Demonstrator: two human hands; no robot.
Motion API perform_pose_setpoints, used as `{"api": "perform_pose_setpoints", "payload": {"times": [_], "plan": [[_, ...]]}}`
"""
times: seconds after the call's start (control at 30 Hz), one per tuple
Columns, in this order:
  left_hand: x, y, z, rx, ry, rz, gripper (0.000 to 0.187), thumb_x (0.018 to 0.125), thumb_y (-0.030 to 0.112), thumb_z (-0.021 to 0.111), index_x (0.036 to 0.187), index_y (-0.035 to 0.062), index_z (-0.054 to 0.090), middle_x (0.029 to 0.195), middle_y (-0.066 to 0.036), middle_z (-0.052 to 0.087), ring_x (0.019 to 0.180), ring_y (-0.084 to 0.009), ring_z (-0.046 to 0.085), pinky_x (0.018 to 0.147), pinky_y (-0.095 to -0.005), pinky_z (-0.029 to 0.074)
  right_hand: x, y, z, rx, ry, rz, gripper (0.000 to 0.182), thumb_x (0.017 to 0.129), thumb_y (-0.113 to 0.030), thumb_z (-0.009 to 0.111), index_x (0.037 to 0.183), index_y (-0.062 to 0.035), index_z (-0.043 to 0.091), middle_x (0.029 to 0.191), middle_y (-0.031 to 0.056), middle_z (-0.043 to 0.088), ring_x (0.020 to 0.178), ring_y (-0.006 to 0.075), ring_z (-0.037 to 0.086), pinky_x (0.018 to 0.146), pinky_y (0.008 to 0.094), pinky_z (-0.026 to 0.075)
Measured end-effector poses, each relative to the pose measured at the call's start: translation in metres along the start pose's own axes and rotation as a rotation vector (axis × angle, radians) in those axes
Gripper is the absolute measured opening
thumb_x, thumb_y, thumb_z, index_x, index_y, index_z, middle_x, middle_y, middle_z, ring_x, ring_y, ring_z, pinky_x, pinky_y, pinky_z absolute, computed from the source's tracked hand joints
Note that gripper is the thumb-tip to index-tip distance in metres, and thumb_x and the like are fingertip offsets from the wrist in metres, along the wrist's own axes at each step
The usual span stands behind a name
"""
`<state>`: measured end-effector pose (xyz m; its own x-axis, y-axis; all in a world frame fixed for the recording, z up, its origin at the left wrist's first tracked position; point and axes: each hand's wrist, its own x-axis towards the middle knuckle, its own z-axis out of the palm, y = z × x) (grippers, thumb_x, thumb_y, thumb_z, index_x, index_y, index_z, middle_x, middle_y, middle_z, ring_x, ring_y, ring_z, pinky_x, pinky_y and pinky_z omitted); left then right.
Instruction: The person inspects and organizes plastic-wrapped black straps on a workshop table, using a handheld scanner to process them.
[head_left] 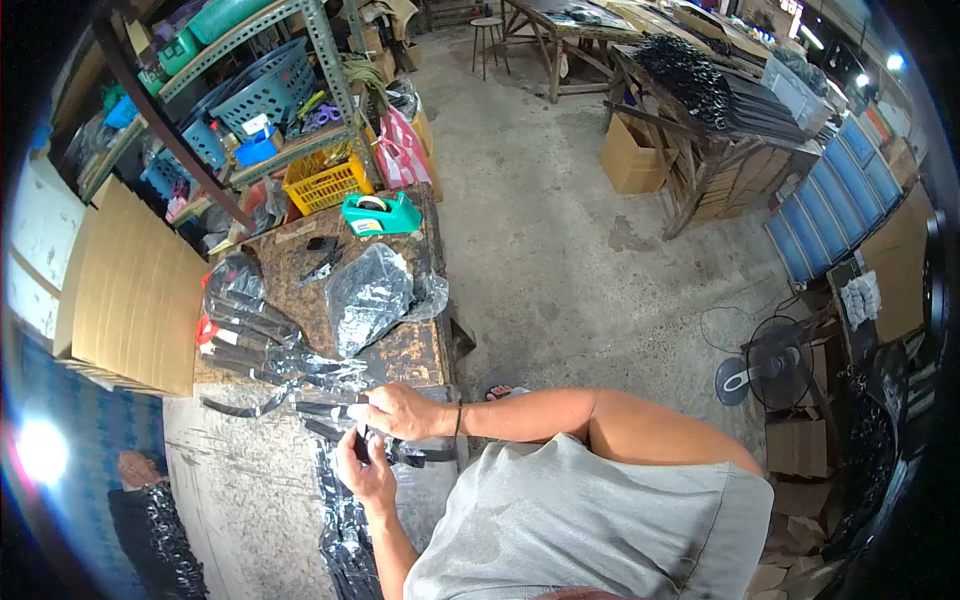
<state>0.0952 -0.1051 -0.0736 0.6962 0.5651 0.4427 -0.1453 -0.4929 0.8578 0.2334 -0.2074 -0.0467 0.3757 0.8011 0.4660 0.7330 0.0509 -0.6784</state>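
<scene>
My left hand [368, 474] is closed, thumb up, round a short black strip [361, 440]. Just above it my right hand [398, 411] is closed in a pinch near the strip's upper end. A small whitish bit shows at its fingertips, too small to name. Under and beside both hands lie black strips in clear plastic [345, 510]. More plastic-wrapped black strips [255, 335] fan out to the left on the worn wooden table [415, 345]. A crumpled clear plastic bag [370, 295] rests farther back.
A green tape dispenser [382, 214] stands at the table's far end. Behind are a yellow crate [327, 184] and a metal shelf with blue baskets [262, 88]. Flattened cardboard [135, 290] leans at left. Black strips are piled on another table [690, 85]. A fan [778, 362] stands at right.
</scene>
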Motion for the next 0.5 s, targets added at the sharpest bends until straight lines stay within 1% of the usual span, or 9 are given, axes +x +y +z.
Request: {"api": "perform_pose_setpoints", "payload": {"times": [0.07, 0.1, 0.2, 0.23, 0.27, 0.33, 0.37, 0.47, 0.5], "plan": [[0.006, 0.006, -0.004, 0.431, -0.043, 0.111, 0.033, 0.085, 0.018, 0.065, 0.109, -0.0031, 0.057, 0.085, -0.015, 0.061, 0.076, -0.0280, 0.057, 0.073, -0.0363, 0.047, 0.002, 0.005, 0.005, 0.018, 0.036, 0.001, 0.024, 0.092, -0.024, 0.046, 0.088, -0.0055, 0.059, 0.069, 0.0159, 0.058, 0.058, 0.0309, 0.058, 0.053, 0.0390, 0.043], [0.009, 0.015, -0.006, 0.449, -0.051, 0.142, 0.031, 0.086, 0.018, 0.063, 0.108, -0.0040, 0.057, 0.086, -0.019, 0.061, 0.076, -0.0340, 0.058, 0.073, -0.0386, 0.047, 0.004, 0.004, 0.004, 0.273, 0.002, 0.143, 0.025, 0.092, -0.024, 0.047, 0.081, -0.0048, 0.059, 0.069, 0.0147, 0.059, 0.057, 0.0300, 0.057, 0.053, 0.0367, 0.042], [0.014, 0.020, -0.009, 0.384, -0.042, 0.186, 0.029, 0.088, 0.018, 0.062, 0.106, -0.0033, 0.058, 0.087, -0.017, 0.061, 0.076, -0.0323, 0.058, 0.071, -0.0384, 0.047, 0.013, -0.012, -0.017, 0.659, -0.203, 0.381, 0.030, 0.092, -0.026, 0.048, 0.078, -0.0025, 0.058, 0.070, 0.0147, 0.059, 0.061, 0.0298, 0.058, 0.054, 0.0358, 0.042], [0.017, 0.027, -0.011, 0.307, -0.065, 0.102, 0.026, 0.089, 0.019, 0.061, 0.104, -0.0025, 0.058, 0.087, -0.017, 0.061, 0.077, -0.0321, 0.059, 0.071, -0.0372, 0.047, 0.011, -0.007, -0.008, 0.739, -0.204, 0.341, 0.032, 0.093, -0.028, 0.048, 0.077, -0.0020, 0.057, 0.065, 0.0137, 0.056, 0.062, 0.0308, 0.058, 0.055, 0.0358, 0.042], [0.017, 0.025, -0.013, 0.308, -0.062, 0.100, 0.026, 0.089, 0.019, 0.061, 0.104, -0.0025, 0.058, 0.087, -0.017, 0.061, 0.077, -0.0321, 0.059, 0.071, -0.0372, 0.047, 0.004, -0.006, 0.005, 0.741, -0.208, 0.341, 0.032, 0.093, -0.028, 0.048, 0.077, -0.0020, 0.057, 0.065, 0.0137, 0.056, 0.062, 0.0308, 0.058, 0.055, 0.0358, 0.042], [0.019, 0.022, -0.017, 0.356, -0.119, 0.087, 0.022, 0.090, 0.017, 0.059, 0.101, -0.0020, 0.058, 0.086, -0.017, 0.060, 0.076, -0.0317, 0.058, 0.071, -0.0358, 0.047, -0.002, -0.020, 0.015, 0.247, 0.202, -0.040, 0.032, 0.093, -0.029, 0.046, 0.079, -0.0026, 0.057, 0.063, 0.0133, 0.056, 0.059, 0.0339, 0.057, 0.057, 0.0387, 0.044], [0.017, 0.019, -0.014, 0.358, -0.083, 0.123, 0.020, 0.090, 0.015, 0.058, 0.100, -0.0022, 0.058, 0.084, -0.017, 0.059, 0.074, -0.0320, 0.057, 0.068, -0.0374, 0.046, -0.008, -0.020, 0.010, 0.334, 0.008, 0.210, 0.029, 0.091, -0.026, 0.046, 0.084, -0.0012, 0.058, 0.069, 0.0164, 0.060, 0.065, 0.0362, 0.058, 0.059, 0.0426, 0.046], [0.009, 0.002, -0.010, 0.437, -0.038, 0.178, 0.017, 0.089, 0.009, 0.056, 0.101, -0.0042, 0.057, 0.082, -0.016, 0.059, 0.072, -0.0290, 0.057, 0.068, -0.0357, 0.046, 0.007, -0.012, -0.010, 0.235, -0.269, 0.228, 0.028, 0.089, -0.025, 0.046, 0.088, -0.0017, 0.059, 0.080, 0.0196, 0.063, 0.073, 0.0376, 0.060, 0.062, 0.0450, 0.047], [0.007, 0.003, -0.010, 0.449, -0.053, 0.197, 0.018, 0.089, 0.009, 0.057, 0.101, -0.0040, 0.057, 0.083, -0.017, 0.060, 0.072, -0.0292, 0.057, 0.068, -0.0360, 0.046, 0.015, -0.008, -0.017, 0.139, -0.333, 0.043, 0.027, 0.089, -0.026, 0.047, 0.089, -0.0036, 0.061, 0.083, 0.0199, 0.064, 0.076, 0.0373, 0.062, 0.063, 0.0438, 0.048]]}}
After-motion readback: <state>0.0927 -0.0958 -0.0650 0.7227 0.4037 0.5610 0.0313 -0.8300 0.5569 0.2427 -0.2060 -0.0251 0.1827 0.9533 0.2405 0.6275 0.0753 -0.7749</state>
